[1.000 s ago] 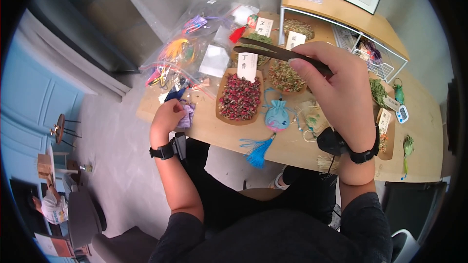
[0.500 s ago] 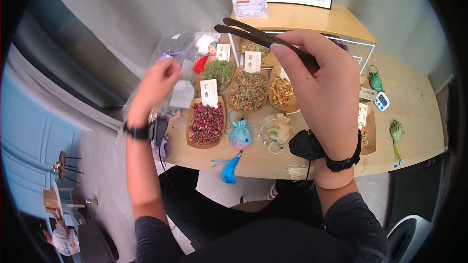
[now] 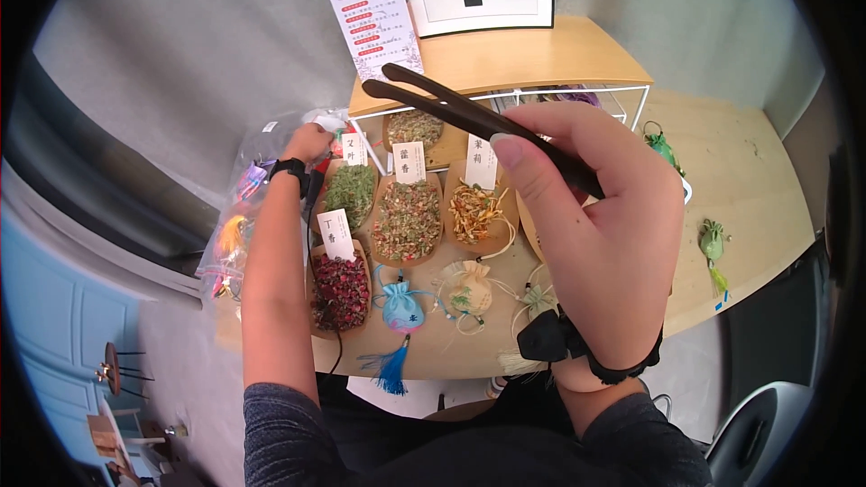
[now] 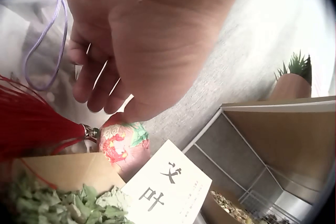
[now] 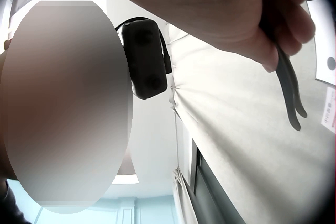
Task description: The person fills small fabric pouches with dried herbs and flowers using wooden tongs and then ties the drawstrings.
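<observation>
My right hand (image 3: 613, 216) grips dark tongs (image 3: 451, 106) high over the table, their two tips a little apart with nothing between them. In the right wrist view, the same tongs (image 5: 290, 90) stick out from bent fingers. At the table's far left, my left hand (image 3: 309, 141) reaches over clear plastic bags. The left wrist view has that hand (image 4: 152, 35) with loosely bent fingers and gaps between them. Right under its fingertips lies a pink sachet (image 4: 123, 148) with a red tassel (image 4: 39, 121). Beside the sachet stands a tray of green dried leaves (image 3: 350, 194) with a paper label (image 4: 167, 187).
Trays of red dried buds (image 3: 341, 293), mixed herbs (image 3: 406, 225) and yellow dried pieces (image 3: 476, 212) fill the middle. In front lie a blue sachet (image 3: 402, 308) and a cream sachet (image 3: 469, 290). A wooden shelf (image 3: 532, 52) stands behind, and a green sachet (image 3: 713, 242) lies right.
The left hand has left the purple sachet at the front left and moved forward to the back-left corner. The right hand still holds the tongs up. The head view has shifted.
</observation>
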Demonstrator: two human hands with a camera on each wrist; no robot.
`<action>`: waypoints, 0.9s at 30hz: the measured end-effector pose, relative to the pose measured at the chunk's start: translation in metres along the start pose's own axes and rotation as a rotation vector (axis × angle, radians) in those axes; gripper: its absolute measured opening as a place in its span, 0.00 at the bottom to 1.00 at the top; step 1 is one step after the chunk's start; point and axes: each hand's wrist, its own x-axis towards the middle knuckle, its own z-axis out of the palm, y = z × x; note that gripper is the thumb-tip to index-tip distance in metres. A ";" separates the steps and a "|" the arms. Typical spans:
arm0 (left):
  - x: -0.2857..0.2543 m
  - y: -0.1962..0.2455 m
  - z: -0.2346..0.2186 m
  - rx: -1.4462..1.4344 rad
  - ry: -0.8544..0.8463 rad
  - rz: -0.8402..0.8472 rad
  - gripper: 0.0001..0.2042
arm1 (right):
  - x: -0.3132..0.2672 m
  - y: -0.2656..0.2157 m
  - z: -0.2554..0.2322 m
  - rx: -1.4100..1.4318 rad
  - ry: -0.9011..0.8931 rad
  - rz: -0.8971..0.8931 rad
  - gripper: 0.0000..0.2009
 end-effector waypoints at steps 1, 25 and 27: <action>0.003 0.002 0.002 -0.025 -0.014 -0.011 0.18 | 0.001 0.000 0.000 -0.010 -0.007 0.002 0.09; -0.119 -0.026 -0.119 -0.698 0.232 0.237 0.09 | 0.031 0.035 0.077 0.739 0.017 0.096 0.16; -0.161 -0.019 -0.127 -0.767 0.242 0.236 0.09 | 0.027 0.041 0.101 0.902 -0.227 0.301 0.15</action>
